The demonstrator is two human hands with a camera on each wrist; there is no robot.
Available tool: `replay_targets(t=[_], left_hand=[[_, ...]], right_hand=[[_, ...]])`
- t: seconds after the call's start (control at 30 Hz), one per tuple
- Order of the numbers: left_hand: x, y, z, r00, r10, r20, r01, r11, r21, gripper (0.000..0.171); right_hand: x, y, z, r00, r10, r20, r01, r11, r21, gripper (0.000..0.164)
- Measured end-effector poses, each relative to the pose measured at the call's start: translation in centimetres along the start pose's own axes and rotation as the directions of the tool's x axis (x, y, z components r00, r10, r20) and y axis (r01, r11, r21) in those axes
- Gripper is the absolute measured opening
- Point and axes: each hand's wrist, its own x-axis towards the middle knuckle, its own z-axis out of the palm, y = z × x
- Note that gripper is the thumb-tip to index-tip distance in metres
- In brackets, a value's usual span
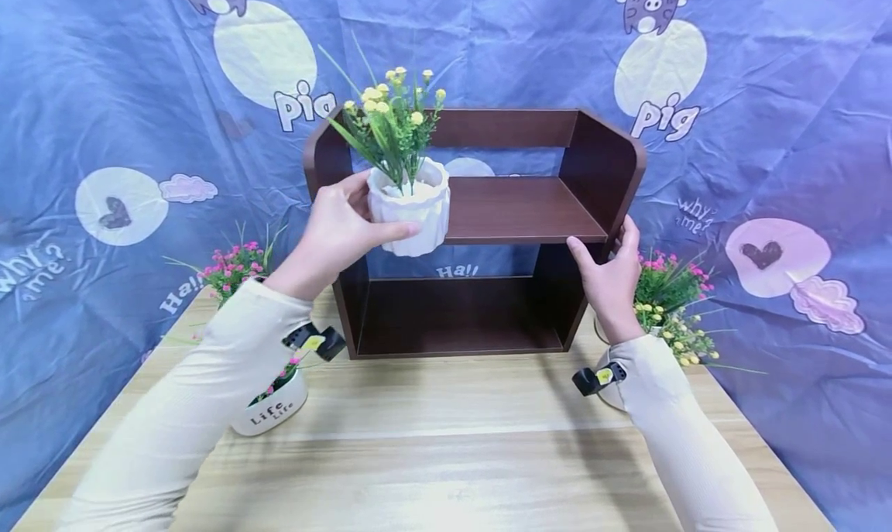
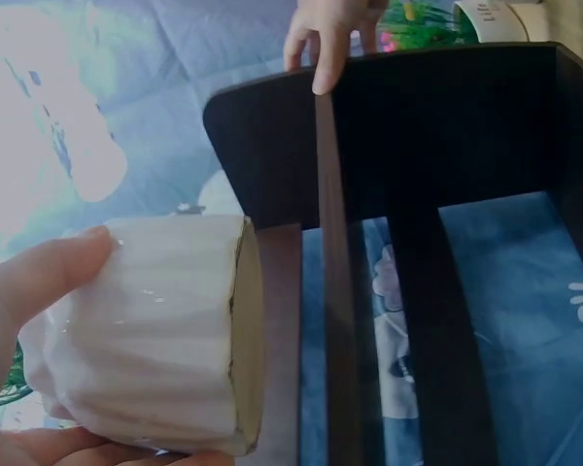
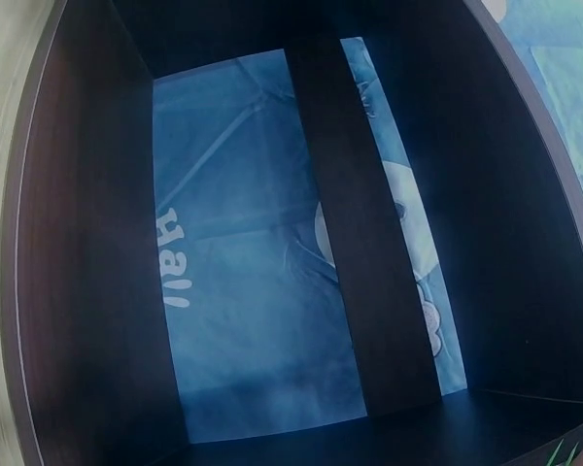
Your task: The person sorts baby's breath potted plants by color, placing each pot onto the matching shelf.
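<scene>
My left hand (image 1: 341, 226) holds a white fluted flowerpot (image 1: 427, 218) by its side, thumb across the front. Green leaves and small yellow flowers (image 1: 393, 106) rise from this pot. It is held in front of the upper left part of a dark brown two-tier shelf (image 1: 523, 207). In the left wrist view, the base of the pot (image 2: 151, 330) points toward the shelf boards. My right hand (image 1: 613, 276) grips the shelf's right side panel, its thumb at the front and fingers round the outer side. Only a bit of that hand shows at the right wrist view's edge.
Left of the shelf, a white pot marked "Life" (image 1: 275, 408) and pink flowers (image 1: 237, 269) stand partly behind my left sleeve. More pink flowers (image 1: 672, 284) and yellow flowers (image 1: 686, 334) are at the right. A blue printed cloth (image 1: 474, 36) hangs behind the wooden table (image 1: 432, 454).
</scene>
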Motion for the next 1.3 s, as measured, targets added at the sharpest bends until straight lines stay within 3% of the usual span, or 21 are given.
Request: replay_targets(t=[0.23, 0.43, 0.67, 0.83, 1.1, 1.3], left_hand=[[2.8, -0.8, 1.1, 0.995, -0.028, -0.095, 0.034, 0.997, 0.068, 0.075], [4.9, -1.9, 1.8, 0.981, -0.063, -0.185, 0.087, 0.988, 0.125, 0.075], [6.6, -3.1, 2.6, 0.970, -0.118, -0.214, 0.134, 0.989, 0.062, 0.071], [7.4, -3.4, 3.2, 0.960, -0.146, -0.241, 0.156, 0.988, 0.023, 0.071], [8.0, -4.2, 3.5, 0.939, -0.165, -0.302, 0.188, 0.981, 0.050, 0.074], [7.8, -5.0, 3.5, 0.936, -0.094, -0.338, 0.178, 0.958, 0.227, 0.073]], right_hand=[[0.0, -0.2, 0.1, 1.000, -0.009, 0.001, 0.009, 1.000, -0.006, 0.074], [-0.1, -0.1, 0.0, 1.000, -0.003, 0.000, 0.003, 1.000, -0.008, 0.074], [-0.1, -0.1, -0.1, 1.000, -0.008, 0.001, 0.008, 1.000, -0.009, 0.074], [-0.1, -0.2, 0.0, 1.000, -0.012, -0.001, 0.012, 1.000, -0.007, 0.074], [-0.2, -0.2, 0.0, 1.000, -0.014, 0.001, 0.014, 1.000, 0.010, 0.074], [-0.1, -0.4, 0.1, 1.000, -0.002, 0.001, 0.002, 1.000, 0.011, 0.075]])
